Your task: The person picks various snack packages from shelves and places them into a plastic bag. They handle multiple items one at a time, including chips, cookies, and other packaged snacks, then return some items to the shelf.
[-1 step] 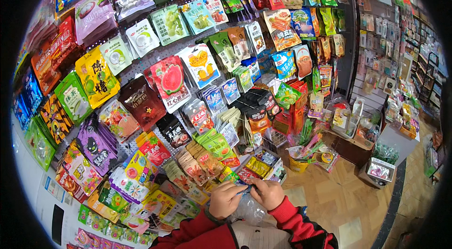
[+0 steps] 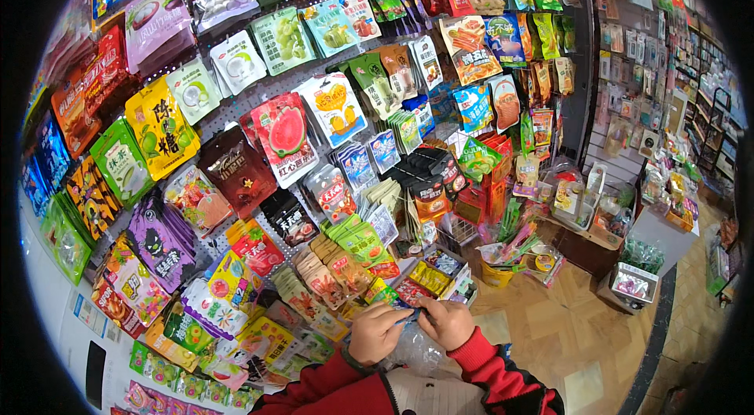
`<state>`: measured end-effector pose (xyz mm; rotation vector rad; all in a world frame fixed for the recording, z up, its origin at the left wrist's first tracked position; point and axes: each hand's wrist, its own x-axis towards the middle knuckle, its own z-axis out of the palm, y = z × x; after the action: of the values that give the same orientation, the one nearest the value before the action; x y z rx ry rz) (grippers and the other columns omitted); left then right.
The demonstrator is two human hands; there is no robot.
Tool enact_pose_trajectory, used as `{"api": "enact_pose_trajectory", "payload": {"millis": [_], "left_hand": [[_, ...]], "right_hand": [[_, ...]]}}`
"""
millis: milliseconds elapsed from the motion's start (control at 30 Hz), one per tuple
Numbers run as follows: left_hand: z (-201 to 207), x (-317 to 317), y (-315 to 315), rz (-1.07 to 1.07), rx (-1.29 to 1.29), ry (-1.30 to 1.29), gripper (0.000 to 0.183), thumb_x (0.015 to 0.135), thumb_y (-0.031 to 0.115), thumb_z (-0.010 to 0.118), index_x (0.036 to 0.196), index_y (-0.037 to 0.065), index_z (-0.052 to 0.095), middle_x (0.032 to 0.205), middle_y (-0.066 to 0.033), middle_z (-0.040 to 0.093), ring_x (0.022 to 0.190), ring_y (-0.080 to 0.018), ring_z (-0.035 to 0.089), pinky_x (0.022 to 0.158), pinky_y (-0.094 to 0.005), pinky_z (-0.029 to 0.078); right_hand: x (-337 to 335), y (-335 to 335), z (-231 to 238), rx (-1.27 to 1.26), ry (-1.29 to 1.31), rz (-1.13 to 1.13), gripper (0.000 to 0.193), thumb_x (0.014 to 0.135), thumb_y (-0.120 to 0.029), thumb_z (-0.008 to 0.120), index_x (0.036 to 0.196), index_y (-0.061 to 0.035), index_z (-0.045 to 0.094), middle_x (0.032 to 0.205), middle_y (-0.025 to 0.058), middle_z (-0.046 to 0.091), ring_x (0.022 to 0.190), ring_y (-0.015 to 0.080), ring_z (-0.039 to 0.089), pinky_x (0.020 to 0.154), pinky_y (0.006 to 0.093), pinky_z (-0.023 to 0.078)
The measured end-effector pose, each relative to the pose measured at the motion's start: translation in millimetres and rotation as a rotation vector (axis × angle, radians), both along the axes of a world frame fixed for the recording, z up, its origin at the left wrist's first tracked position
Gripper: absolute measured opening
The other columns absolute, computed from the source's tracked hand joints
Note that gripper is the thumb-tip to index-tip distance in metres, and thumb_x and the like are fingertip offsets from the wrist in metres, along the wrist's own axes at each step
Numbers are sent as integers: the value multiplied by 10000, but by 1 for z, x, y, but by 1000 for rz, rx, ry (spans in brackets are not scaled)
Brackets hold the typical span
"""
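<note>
Clear plastic bag (image 2: 416, 351), crumpled, shiny

Clear plastic bag (image 2: 416, 348) — see-thru, crinkled, w/ pale glints. Top end pinched up btwn left hand (image 2: 375, 334) & right hand (image 2: 446, 324); small dark-bluish bit (image 2: 409, 314) shows there, too tiny to ID. Rest hangs loose below, low ctr of view — lower end partly hidden, inside unclear.
</note>
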<state>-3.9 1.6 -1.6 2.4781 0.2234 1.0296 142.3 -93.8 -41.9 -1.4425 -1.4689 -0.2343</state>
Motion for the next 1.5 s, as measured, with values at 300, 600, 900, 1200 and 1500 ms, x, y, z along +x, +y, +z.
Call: {"api": "enact_pose_trajectory", "payload": {"millis": [300, 600, 900, 1200, 1500], "left_hand": [[-1, -5, 1, -34, 52, 1, 195, 674, -9, 637, 866, 12, 664, 660, -120, 566, 593, -292, 535, 541, -364, 432], [-9, -17, 9, -26, 29, -40, 231, 658, -8, 609, 886, 9, 640, 656, -131, 531, 612, -313, 515, 546, -389, 421], [-8, -15, 25, 85, -119, -62, 96, 803, 68, 628, 839, -20, 616, 693, -125, 593, 595, -245, 555, 546, -320, 421], [-2, -19, 35, -57, -763, -59, 224, 902, 182, 586, 791, -13, 568, 670, -4, 570, 609, -41, 468, 542, -230, 402], [6, -29, 17, -280, -1111, 117, 150, 816, 57, 658, 947, -12, 636, 835, -35, 658, 708, -74, 605, 649, -234, 506]], "right_hand": [[-8, -2, -1, -35, -101, -31, 296, 732, -52, 615, 1022, -27, 564, 646, 127, 577, 559, 301, 585, 501, 395, 462], [-21, 3, -5, -110, -11, -39, 220, 745, -78, 613, 961, -40, 602, 663, 143, 595, 586, 318, 593, 527, 408, 469], [-13, 9, 4, -167, 240, 90, 274, 828, -198, 623, 1053, -41, 623, 899, 190, 641, 780, 332, 636, 666, 377, 514], [-21, -14, 14, -148, 619, 210, 245, 809, -127, 676, 1002, 17, 637, 893, 143, 658, 806, 185, 629, 725, 297, 488], [-42, -35, 14, -223, 527, 43, 169, 850, -78, 631, 965, 45, 644, 839, 97, 647, 746, 120, 599, 670, 248, 487]]}}
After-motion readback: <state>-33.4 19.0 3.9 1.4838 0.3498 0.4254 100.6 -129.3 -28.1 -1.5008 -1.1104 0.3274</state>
